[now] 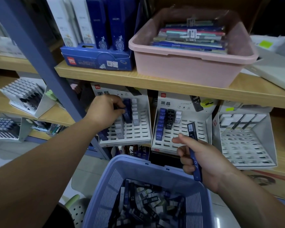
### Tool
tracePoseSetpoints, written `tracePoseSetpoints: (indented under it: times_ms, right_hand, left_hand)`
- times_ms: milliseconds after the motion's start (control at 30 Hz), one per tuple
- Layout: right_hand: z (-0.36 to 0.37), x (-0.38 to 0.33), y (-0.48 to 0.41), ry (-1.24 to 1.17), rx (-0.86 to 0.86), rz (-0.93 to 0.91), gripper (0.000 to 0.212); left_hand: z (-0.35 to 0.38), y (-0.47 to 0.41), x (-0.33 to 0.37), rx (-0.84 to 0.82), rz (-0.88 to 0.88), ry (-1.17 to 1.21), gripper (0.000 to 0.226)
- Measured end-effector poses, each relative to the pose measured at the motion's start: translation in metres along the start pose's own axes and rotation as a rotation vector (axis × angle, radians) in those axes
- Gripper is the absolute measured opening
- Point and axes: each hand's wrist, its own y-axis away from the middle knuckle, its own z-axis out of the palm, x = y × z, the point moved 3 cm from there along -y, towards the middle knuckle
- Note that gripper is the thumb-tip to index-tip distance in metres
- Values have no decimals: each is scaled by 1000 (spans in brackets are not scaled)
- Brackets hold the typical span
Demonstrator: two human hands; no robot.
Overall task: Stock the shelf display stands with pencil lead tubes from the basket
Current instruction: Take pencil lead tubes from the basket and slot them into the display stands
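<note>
Although they lie jumbled, the tubes (138, 203) in the basket (148, 163) read as slim flat cases in dark blue, black and white, several printed HB 0.7. Beyond the basket's far rim sit three white slotted stands. The left stand (143, 129), up and left of the basket, holds white and blue tubes upright. The middle stand (202, 129), straight past the rim, has a blue column, a black column and a white tube at its back left. The right stand (243, 145), up and right of the basket, carries white pieces along its back row. The basket's near edge is cut off by the frame, and the tubes deep in it blur together, so they cannot be counted. The left hand (104, 111), up and left of the basket, covers part of the left stand, and its fingertips are hidden. Its fingers curl round a blue tube (127, 111) that stands among the slots; whether the tube's foot is seated cannot be told. The right hand (202, 160), over the basket's far right corner, grips a second tube (194, 155), also blue, nearly upright in curled fingers, with the topmost digit held straight.
</note>
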Motion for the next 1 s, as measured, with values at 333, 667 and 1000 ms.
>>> tracePoseSetpoints:
  times_ms: [333,667,1000]
  right_hand:
    - [8,-6,5,-191,-39,-26,27]
    - [27,-1,19,-192,49,-141,43]
    - [28,4,48,-180,172,-172,35]
  left_hand:
    - [3,4,14,-27,64,-73,9]
    - [21,108,118,-618,-275,638,19]
    - [28,146,117,-602,-595,1094,20]
